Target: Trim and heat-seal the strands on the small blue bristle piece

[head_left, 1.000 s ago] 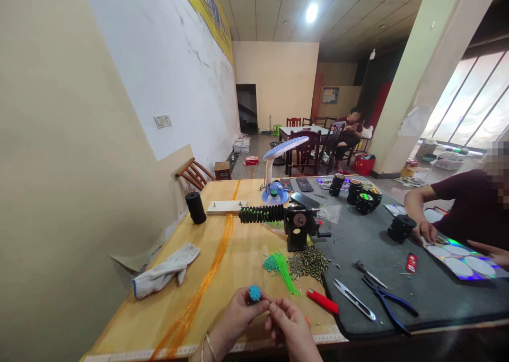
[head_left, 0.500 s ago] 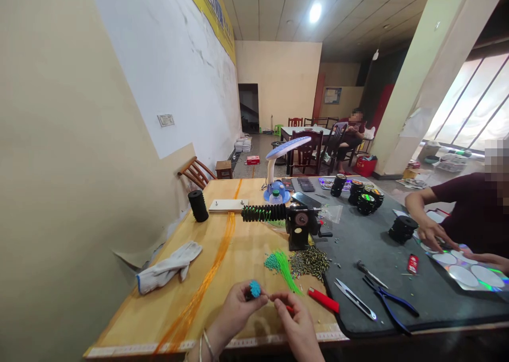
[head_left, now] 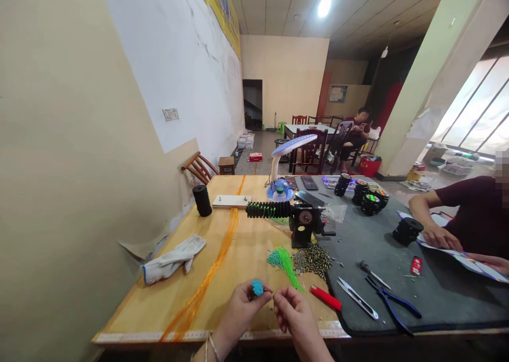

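Observation:
My left hand (head_left: 240, 306) is closed round a cluster of small turquoise pieces (head_left: 257, 287), which sticks up between thumb and fingers. Thumb and forefinger of my right hand (head_left: 292, 308) are pinched close to the left fingertips; anything between them is too small to make out. Both hands are over the wooden table's front part. Beyond them lie a heap of turquoise beads (head_left: 274, 257), a bundle of bright green strands (head_left: 289, 269) and a pile of dark, gold-marked small parts (head_left: 316, 260). To the right of my right hand lies a red lighter (head_left: 326, 297).
A hand-cranked winder (head_left: 303, 224) carries a black ribbed spool. Orange strands (head_left: 220, 256) run along the table beside a white glove (head_left: 174, 259). Snips (head_left: 358, 298) and blue-handled pliers (head_left: 387, 301) rest on the grey mat. A co-worker's hand (head_left: 443, 238) holds a shiny sheet.
My fingertips stay close together; the right fingers have curled, and a red-orange bit beside them no longer shows. The co-worker's sheet has tilted. The whole view has shifted slightly.

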`<state>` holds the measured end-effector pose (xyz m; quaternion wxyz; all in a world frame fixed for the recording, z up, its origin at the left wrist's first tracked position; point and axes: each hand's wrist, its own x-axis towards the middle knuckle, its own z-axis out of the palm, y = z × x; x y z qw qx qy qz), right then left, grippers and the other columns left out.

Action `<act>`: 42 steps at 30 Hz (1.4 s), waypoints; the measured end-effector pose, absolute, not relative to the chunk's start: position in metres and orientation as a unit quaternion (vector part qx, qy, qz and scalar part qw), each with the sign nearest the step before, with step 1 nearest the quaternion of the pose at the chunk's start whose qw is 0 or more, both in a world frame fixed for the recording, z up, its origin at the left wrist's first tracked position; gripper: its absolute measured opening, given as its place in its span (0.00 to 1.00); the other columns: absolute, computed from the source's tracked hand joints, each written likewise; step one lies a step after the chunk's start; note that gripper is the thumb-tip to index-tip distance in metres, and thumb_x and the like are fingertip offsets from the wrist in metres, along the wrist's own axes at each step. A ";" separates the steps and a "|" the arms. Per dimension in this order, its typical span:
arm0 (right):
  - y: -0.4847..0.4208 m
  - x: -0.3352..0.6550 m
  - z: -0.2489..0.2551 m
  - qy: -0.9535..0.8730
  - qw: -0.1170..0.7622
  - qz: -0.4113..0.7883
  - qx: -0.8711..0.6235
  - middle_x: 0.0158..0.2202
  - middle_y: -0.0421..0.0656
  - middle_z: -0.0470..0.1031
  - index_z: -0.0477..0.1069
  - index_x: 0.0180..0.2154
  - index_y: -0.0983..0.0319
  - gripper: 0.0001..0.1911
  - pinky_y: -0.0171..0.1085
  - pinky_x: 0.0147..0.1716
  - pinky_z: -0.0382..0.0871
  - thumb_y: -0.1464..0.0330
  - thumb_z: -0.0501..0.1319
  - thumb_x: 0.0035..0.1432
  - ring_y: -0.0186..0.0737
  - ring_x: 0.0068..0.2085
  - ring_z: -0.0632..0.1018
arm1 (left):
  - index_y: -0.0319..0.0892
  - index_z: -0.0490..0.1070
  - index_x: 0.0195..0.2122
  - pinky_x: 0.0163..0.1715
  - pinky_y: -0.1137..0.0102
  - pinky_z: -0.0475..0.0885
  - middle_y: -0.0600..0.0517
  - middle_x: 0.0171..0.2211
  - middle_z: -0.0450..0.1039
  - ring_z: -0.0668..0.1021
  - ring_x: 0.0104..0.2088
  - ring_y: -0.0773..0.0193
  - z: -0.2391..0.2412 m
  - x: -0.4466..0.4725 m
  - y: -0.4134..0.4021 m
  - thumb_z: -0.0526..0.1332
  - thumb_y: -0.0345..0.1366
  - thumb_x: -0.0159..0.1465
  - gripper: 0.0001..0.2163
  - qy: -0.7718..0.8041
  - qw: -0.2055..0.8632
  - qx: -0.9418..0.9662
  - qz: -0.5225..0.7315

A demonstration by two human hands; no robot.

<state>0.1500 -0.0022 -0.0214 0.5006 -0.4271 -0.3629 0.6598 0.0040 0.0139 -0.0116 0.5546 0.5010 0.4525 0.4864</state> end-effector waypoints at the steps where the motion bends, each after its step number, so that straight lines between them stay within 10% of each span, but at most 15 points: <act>1: -0.003 0.151 -0.019 -0.354 0.501 0.665 -0.426 0.16 0.32 0.65 0.64 0.25 0.63 0.26 0.24 0.12 0.50 0.49 0.69 0.39 0.21 0.13 0.60 | 0.38 0.78 0.30 0.38 0.68 0.69 0.48 0.28 0.77 0.75 0.33 0.59 -0.015 0.004 0.013 0.71 0.46 0.48 0.16 0.457 0.561 0.495 0.480; 34: -0.013 0.157 0.001 -0.311 0.533 0.663 -0.424 0.17 0.32 0.62 0.61 0.26 0.61 0.24 0.25 0.14 0.49 0.51 0.69 0.42 0.23 0.15 0.58 | 0.39 0.73 0.26 0.19 0.74 0.51 0.58 0.19 0.67 0.58 0.17 0.73 -0.017 0.008 0.004 0.66 0.51 0.52 0.18 0.438 0.663 0.501 0.342; 42: -0.011 0.162 -0.012 -0.399 0.522 0.581 -0.479 0.18 0.33 0.61 0.65 0.25 0.62 0.25 0.27 0.15 0.50 0.47 0.67 0.42 0.26 0.18 0.59 | 0.39 0.75 0.30 0.30 0.73 0.63 0.56 0.23 0.71 0.69 0.26 0.67 -0.018 0.006 0.004 0.72 0.48 0.45 0.18 0.436 0.653 0.451 0.425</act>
